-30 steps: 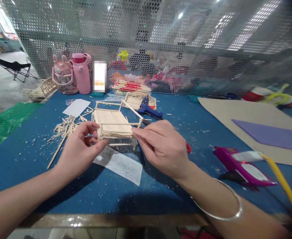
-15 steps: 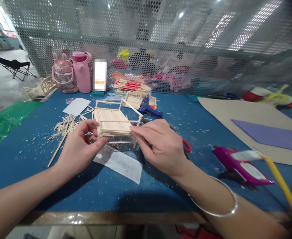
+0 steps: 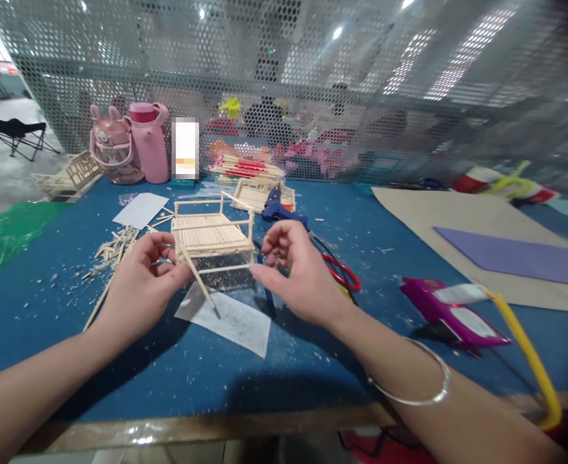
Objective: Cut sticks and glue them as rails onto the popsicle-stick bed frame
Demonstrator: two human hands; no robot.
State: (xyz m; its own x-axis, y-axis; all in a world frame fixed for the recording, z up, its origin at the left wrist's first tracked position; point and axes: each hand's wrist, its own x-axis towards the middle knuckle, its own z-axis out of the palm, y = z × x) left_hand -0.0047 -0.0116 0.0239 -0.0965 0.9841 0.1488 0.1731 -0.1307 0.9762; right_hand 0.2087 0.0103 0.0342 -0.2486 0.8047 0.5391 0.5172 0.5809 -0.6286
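Note:
A miniature bench-like model [image 3: 209, 231] built of thin wooden sticks stands tilted slightly between my hands, with a slatted top, rails and legs. My left hand [image 3: 146, 280] pinches its near left corner between thumb and fingers. From that corner a single stick [image 3: 199, 282] slants down toward me, its dark tip over a smudged white paper [image 3: 225, 319]. At the model's right end my right hand [image 3: 300, 274] has thumb and curled fingers apart; the thumb tip is close by the near right leg, and whether it touches I cannot tell.
Behind the model lie a blue glue gun [image 3: 281, 209] and a second stick model [image 3: 245, 196]. Stick offcuts [image 3: 112, 248] litter the left, near a white card [image 3: 141, 209]. Red-handled tool [image 3: 346, 274], magenta device [image 3: 452, 309] and purple sheet [image 3: 516, 258] are rightward. Pink bottles [image 3: 149, 145] stand behind.
My right hand has come away from the model's near right edge and its fingers have spread. One stick now hangs slanting at the left corner. My left hand keeps its hold.

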